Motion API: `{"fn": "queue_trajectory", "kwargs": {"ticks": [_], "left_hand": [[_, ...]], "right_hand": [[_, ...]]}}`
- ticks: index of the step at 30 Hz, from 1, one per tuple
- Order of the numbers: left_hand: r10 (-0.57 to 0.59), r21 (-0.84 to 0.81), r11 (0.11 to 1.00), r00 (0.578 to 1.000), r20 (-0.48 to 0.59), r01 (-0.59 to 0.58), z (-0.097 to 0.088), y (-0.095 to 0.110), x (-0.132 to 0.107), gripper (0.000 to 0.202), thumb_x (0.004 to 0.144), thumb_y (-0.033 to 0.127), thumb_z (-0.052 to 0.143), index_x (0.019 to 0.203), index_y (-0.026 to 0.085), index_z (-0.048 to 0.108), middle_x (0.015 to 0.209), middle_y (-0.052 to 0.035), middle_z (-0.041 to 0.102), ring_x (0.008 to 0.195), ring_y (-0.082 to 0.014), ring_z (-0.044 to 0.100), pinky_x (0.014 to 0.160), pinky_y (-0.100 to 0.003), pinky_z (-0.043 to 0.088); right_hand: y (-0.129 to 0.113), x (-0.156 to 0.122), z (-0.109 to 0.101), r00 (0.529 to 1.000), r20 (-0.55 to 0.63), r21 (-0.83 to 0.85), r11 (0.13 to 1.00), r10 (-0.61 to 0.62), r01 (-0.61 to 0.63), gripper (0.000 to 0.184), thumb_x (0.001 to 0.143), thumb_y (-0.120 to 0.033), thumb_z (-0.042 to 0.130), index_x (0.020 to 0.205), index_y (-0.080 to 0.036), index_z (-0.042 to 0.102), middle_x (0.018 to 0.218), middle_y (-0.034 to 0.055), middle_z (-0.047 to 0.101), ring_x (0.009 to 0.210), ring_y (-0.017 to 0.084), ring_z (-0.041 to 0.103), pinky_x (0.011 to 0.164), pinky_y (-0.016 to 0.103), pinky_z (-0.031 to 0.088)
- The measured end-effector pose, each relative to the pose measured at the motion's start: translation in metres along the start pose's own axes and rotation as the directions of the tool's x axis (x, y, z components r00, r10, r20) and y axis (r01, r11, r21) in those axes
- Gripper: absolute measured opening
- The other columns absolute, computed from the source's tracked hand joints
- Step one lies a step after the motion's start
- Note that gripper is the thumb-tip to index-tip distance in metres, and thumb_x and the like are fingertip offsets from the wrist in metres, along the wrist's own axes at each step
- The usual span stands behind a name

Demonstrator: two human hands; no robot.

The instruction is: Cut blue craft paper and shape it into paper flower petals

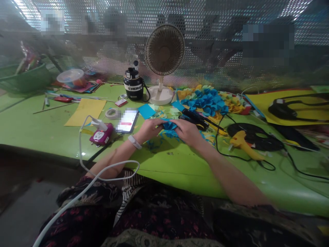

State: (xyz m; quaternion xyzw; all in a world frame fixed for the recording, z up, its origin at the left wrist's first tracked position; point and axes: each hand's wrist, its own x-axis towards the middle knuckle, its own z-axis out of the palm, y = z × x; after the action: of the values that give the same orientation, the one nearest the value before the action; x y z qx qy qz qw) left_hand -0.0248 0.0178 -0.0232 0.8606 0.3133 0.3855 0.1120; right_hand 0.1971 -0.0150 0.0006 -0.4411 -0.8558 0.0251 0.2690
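Both hands meet over the green table, pinching one blue paper piece (169, 125) between them. My left hand (151, 129) has its fingers closed on the paper's left side; a white band circles that wrist. On the paper's right side, my right hand (188, 132) is closed with its fingertips at the top edge. Blue and yellow paper scraps (154, 143) lie beneath and around the hands. Just behind them are a pile of folded blue paper pieces (205, 100) and a flat blue paper square (146, 111).
A yellow glue gun (248, 145) with a black cord lies at right. To the left are a phone (126, 120), a tape roll (111, 113), a purple power socket (101, 133) and a looping white cable (81, 151). Behind stand a fan (165, 51) and a black bottle (133, 85).
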Motion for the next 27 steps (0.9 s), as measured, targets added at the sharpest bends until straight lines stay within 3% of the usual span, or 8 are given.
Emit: {"fn": "queue_trajectory", "kwargs": {"ticks": [6, 13, 17, 27], "left_hand": [[0.003, 0.113, 0.994, 0.997, 0.077, -0.012, 0.0, 0.003, -0.001, 0.028, 0.09, 0.016, 0.055, 0.111, 0.02, 0.073, 0.101, -0.0079, 0.078, 0.09, -0.018, 0.074, 0.08, -0.03, 0.058], [-0.102, 0.283, 0.957, 0.985, 0.137, 0.06, 0.0, 0.016, -0.002, 0.03, 0.097, 0.025, 0.05, 0.121, 0.02, 0.067, 0.1, -0.0092, 0.078, 0.078, -0.0178, 0.073, 0.071, -0.027, 0.054], [-0.159, 0.323, 0.94, 0.977, 0.141, 0.106, 0.004, 0.023, -0.002, 0.026, 0.098, 0.026, 0.048, 0.111, 0.018, 0.068, 0.093, -0.0086, 0.077, 0.075, -0.0181, 0.071, 0.068, -0.026, 0.051], [-0.351, 0.328, 0.894, 0.933, 0.084, 0.307, 0.01, 0.043, -0.002, 0.018, 0.096, 0.026, 0.05, 0.096, 0.02, 0.068, 0.081, -0.0061, 0.074, 0.068, -0.019, 0.068, 0.062, -0.027, 0.043]], "right_hand": [[-0.003, -0.001, 0.006, 0.999, 0.02, -0.024, 0.999, 0.04, -0.04, 0.037, 0.088, -0.01, 0.044, 0.112, -0.017, 0.071, 0.107, 0.0124, 0.077, 0.1, 0.028, 0.072, 0.086, 0.039, 0.055], [-0.007, -0.003, 0.009, 0.992, 0.001, -0.018, 0.992, 0.125, -0.125, 0.033, 0.089, -0.016, 0.045, 0.113, -0.018, 0.068, 0.106, 0.0127, 0.077, 0.092, 0.026, 0.071, 0.076, 0.033, 0.05], [-0.012, -0.003, 0.013, 0.985, -0.012, -0.009, 0.985, 0.17, -0.17, 0.031, 0.089, -0.019, 0.046, 0.111, -0.017, 0.067, 0.105, 0.0138, 0.076, 0.092, 0.027, 0.07, 0.075, 0.033, 0.048], [-0.024, -0.004, 0.018, 0.949, 0.006, 0.194, 0.931, 0.315, -0.31, 0.026, 0.088, -0.024, 0.041, 0.1, -0.019, 0.064, 0.079, 0.0079, 0.072, 0.071, 0.024, 0.064, 0.068, 0.032, 0.043]]}}
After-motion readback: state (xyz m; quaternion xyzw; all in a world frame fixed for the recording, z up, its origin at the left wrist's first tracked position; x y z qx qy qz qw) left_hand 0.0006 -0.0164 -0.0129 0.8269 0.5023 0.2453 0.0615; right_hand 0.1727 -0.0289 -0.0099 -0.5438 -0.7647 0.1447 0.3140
